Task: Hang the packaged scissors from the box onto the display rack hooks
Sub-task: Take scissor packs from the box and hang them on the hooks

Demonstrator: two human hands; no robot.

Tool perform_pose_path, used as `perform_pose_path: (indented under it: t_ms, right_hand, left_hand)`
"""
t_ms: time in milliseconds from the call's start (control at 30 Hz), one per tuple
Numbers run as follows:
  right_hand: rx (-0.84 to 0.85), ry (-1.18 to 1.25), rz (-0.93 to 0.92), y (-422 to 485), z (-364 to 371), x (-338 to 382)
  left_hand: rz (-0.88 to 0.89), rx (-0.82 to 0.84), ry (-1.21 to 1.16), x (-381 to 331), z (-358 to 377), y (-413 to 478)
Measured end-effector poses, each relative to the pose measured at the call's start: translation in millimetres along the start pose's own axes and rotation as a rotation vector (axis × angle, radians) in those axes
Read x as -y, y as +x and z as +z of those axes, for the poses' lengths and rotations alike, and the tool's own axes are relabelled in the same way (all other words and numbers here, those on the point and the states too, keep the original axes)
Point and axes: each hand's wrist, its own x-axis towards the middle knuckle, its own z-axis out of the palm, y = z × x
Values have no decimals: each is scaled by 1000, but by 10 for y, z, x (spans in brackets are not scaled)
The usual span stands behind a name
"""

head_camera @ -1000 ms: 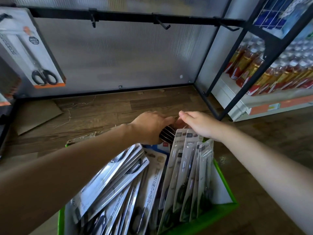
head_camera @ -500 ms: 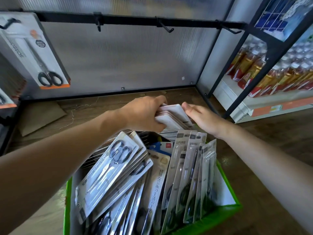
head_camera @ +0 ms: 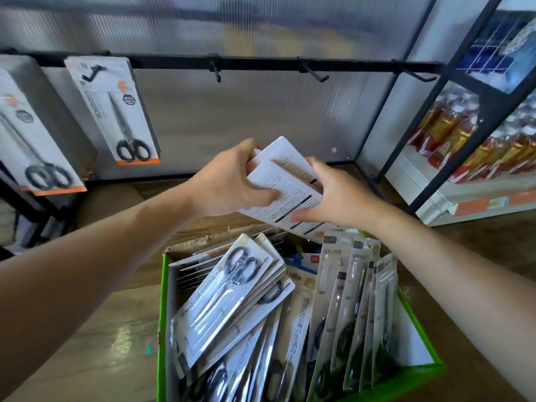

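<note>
Just above the far end of the box (head_camera: 163,300), the left hand (head_camera: 229,184) grips a stack of packaged scissors (head_camera: 285,172) by its left edge, thumb pressed on the printed back. The right hand (head_camera: 336,195) clasps the stack's right edge, fingers curled around it.

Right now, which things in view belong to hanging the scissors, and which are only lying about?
For the job: held packs in left hand and right hand; boxed packs in green box; empty hooks; hung scissors.
Lying about: bottles on side shelf; cardboard sheet on floor.
</note>
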Motion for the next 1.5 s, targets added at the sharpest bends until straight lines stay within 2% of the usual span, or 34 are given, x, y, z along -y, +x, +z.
perform_pose_path:
  t_ms: [133,300,367,433,533,667,767,867,967,1100,1300,1367,1500]
  right_hand:
    - [5,-43,-30,70,122,170]
    - [-59,-144,-125,116,126,323]
    - [-99,-197,-205,119,106,395]
    - [-153,-204,-309,150,123,459]
    - [-246,-304,-576,252,197,505]
    - [-366,-348,-808,357,350,548]
    - [-431,-390,-924,432,446,636]
    - [-415,-467,-945,529,497,648]
    - [-356,-538,-859,596,501,650]
    - [-227,-473,-552,646,467,641]
    - [-218,341,68,645,611,823]
    - [-165,581,253,738,695,867]
    - [-93,758,333,828,849,914]
  left_hand:
    - [-39,16,-108,152,-69,-166]
    - [-215,257,-731,344,-372,-336]
    - [-376,264,-930,409,-436,-346]
    - [-489,275,-965,471,-409,-367]
    - [-595,322,-1096,557,-361,-458]
    - [-507,492,-1260,648,-355,-641]
    - [-441,453,-1329,652,-367,-710]
    - [-411,375,-1331,716,-369,-754]
    - [-412,257,-1307,769,-371,-759]
    - [-459,97,-1243,821,-407,-784]
    - [-447,-16,-1123,846,-315,-812]
    - [-455,-69,-1073,850,-240,-818]
    - [-430,-139,-1023,838,-145,-797]
